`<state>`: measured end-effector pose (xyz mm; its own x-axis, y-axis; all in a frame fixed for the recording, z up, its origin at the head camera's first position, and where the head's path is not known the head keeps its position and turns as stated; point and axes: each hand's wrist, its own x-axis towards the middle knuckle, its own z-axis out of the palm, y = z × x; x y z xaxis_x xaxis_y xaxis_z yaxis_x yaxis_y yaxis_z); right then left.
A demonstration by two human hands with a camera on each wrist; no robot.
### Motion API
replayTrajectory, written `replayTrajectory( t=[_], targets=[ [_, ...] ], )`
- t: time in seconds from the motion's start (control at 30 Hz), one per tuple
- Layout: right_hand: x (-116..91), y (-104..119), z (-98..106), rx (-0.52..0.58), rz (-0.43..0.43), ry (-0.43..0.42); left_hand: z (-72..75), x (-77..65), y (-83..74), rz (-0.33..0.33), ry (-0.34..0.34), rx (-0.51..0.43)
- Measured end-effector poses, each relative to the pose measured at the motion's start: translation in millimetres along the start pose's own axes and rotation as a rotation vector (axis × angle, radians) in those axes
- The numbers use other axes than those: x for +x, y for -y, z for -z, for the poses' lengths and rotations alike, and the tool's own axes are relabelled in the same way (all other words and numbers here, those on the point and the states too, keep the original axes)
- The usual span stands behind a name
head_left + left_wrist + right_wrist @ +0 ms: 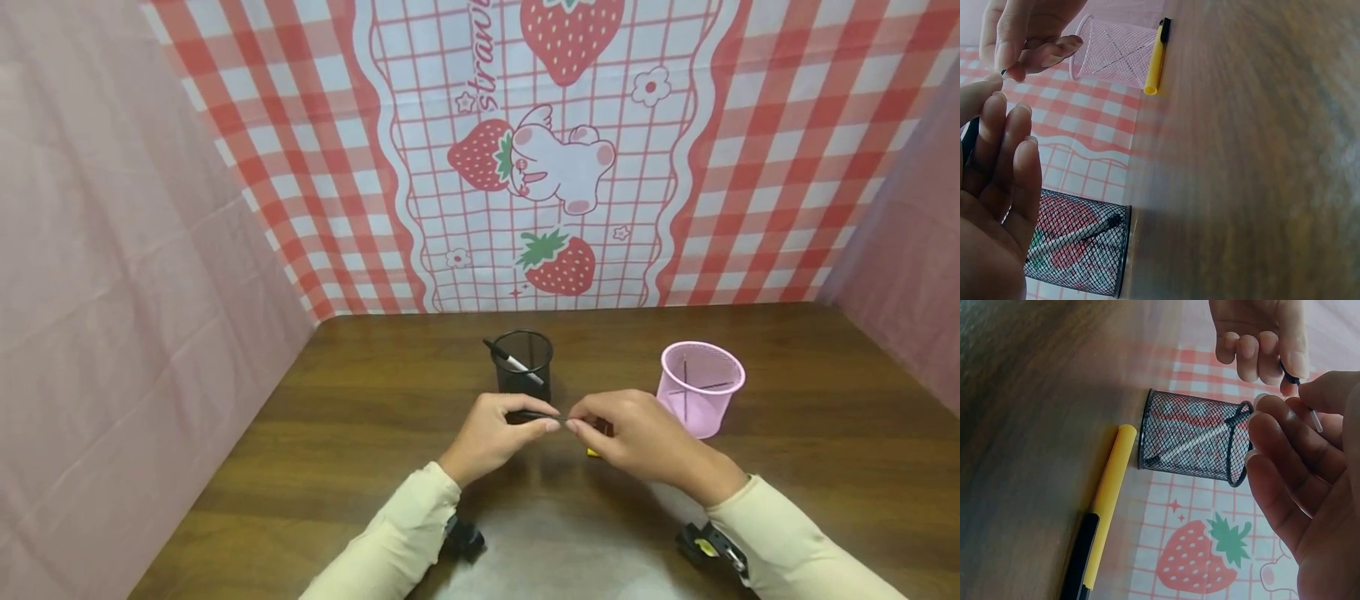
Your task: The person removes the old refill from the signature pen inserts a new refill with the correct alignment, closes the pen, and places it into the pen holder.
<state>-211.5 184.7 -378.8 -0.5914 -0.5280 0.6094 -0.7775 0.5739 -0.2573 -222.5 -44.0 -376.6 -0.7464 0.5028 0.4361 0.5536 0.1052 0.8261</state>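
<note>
Between finger and thumb, my left hand holds a slim black pen-like stick roughly level above the table. My right hand pinches its thin end, fingertips close to those of the left. In the right wrist view, a narrow pale tip sticks out past the right thumb. Fingers hide much of the stick, so its exact kind is unclear. Behind the left hand stands a black mesh pen cup with a black-and-white marker leaning inside. A yellow marker with a black cap lies mostly hidden under the right hand in the head view.
A pink mesh pen cup stands upright beyond the right hand. The wooden table meets a strawberry-print cloth at the back. Pink cloth hangs along the left side, and more along the right.
</note>
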Motion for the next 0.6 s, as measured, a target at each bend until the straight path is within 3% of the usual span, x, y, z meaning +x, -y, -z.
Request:
replayTrajectory(
  t=[0.4,0.6],
  targets=[
    [0,0,-2,0.001,-0.002,0.004,0.2,-0.3,-2.0,-0.006,-0.016,0.077],
    [-1,-1,-1,-0.004,0.011,-0.011,-2.1,4.0,25.6,0.000,-0.005,0.059]
  ],
)
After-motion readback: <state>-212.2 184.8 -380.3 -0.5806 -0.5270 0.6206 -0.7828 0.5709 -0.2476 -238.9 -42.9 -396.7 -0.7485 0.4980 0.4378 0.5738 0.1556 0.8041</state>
